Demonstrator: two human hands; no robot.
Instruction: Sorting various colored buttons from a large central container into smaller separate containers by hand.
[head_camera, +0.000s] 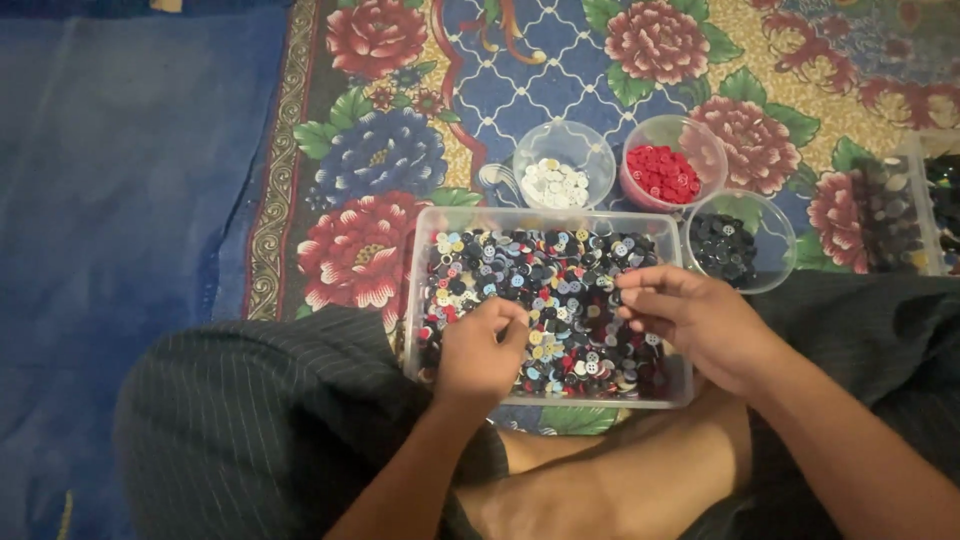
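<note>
A clear rectangular plastic tub (545, 218) lies on the floor between my knees, filled with several mixed buttons (560, 270) in black, grey, blue, yellow and red. My left hand (480, 350) hovers over the tub's near left part, its fingers curled and pinched together over the buttons. Over the right half of the tub is my right hand (690, 315), fingertips drawn together and touching the pile. Whether either hand holds a button is hidden by the fingers.
Three round clear bowls stand behind the tub: one of white buttons (558, 183), one of red buttons (665, 172), one of black buttons (726, 248). Another clear tray of dark buttons (900, 215) lies at the right edge. Flowered carpet (380, 150) and blue mat (120, 200) lie below.
</note>
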